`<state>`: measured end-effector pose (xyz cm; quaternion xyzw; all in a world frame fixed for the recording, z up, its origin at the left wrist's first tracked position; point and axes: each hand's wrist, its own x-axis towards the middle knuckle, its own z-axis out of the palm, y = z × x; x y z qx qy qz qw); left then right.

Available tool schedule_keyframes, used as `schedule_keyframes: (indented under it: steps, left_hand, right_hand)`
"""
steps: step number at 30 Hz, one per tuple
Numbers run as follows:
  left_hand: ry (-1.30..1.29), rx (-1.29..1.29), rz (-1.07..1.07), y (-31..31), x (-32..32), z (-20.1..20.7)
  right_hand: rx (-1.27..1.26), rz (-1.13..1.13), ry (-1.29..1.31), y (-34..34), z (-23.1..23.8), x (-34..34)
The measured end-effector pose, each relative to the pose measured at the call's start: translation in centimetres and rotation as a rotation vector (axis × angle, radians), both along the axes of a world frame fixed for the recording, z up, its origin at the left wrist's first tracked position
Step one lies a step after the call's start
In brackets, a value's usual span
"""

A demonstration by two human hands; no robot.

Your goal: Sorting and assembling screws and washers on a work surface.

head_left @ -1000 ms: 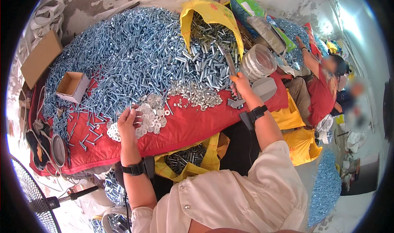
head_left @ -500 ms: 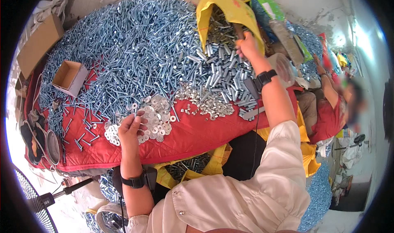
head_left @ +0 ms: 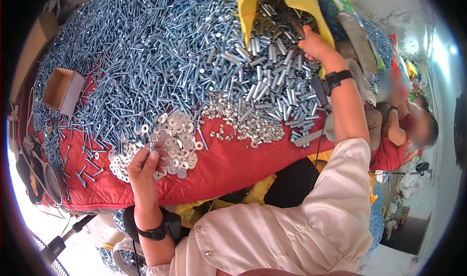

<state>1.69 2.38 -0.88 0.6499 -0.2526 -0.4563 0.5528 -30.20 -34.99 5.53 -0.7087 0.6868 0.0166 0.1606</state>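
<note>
My left hand (head_left: 143,166) is closed in a pinch above a pile of flat silver washers (head_left: 179,136). Between its thumb and forefinger sits a small bolt (head_left: 152,146), partly covered by the fingers. At the mouth of a yellow sack (head_left: 311,1), my right hand (head_left: 316,45) is wrapped round a dark, bar-shaped handle (head_left: 293,24); its far end is lost among the metal pieces. Silver sleeves (head_left: 265,89) spill out below the sack. Small silver nuts (head_left: 248,125) lie between the sleeves and the washers.
A great heap of bluish bolts (head_left: 151,47) covers the red quilted cloth (head_left: 224,171). At the left stand an open cardboard box (head_left: 63,91) and a round-rimmed strainer (head_left: 52,182). Next to the sleeves lies a flat grey strip (head_left: 309,138). Another person (head_left: 394,135) sits at the right.
The whole view has shifted, so the heap sits higher. My right hand still grips the dark handle at the sack's mouth; my left hand keeps its pinch on the bolt over the washers.
</note>
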Motion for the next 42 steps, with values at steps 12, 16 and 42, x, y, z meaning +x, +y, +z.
schedule_keyframes:
  steps: [12,16,42]
  left_hand:
    - [0.068,-0.13,-0.081,0.4,-0.4,-0.9]
    - [0.053,-0.127,-0.113,0.6,-0.9,-1.1]
    - [0.141,-0.113,-0.276,2.1,-3.6,-2.2]
  right_hand:
    - [-0.026,0.002,-0.356,15.0,-0.1,-4.9]
    - [-0.221,0.062,-0.252,18.6,-3.1,-6.0]
    - [-0.653,0.691,-0.122,25.7,-9.0,7.9]
